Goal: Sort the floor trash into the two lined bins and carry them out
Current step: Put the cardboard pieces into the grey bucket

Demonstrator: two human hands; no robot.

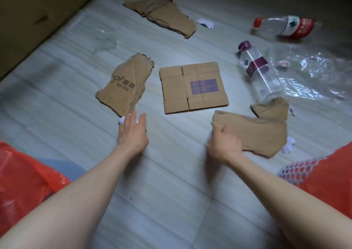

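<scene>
**Cardboard and bottles strewn across a pale floor**

Pale, grey-streaked floor tiles carry scattered trash. At the centre lies a flattened cardboard box with a purple label. Just left of it is a torn cardboard piece with dark printing, and farther away another torn cardboard piece lies flat, with a small white paper scrap to its right.

At the right, a clear bottle with a purple cap and band lies on its side, its base near a small folded cardboard scrap. Beyond it lies a crushed bottle with a red cap and red label. A crumpled clear plastic sheet spreads along the right.

The right hand has its fingers curled round the near-left edge of a large torn cardboard piece, gripping it; whether it is lifted off the floor cannot be told. White paper wads sit beside that piece's right end.

The left hand is spread, fingers apart, holding nothing, over a white paper wad at the printed piece's near edge.

Orange-red bin liners show at the near left and near right, the right one over a white mesh bin.
</scene>
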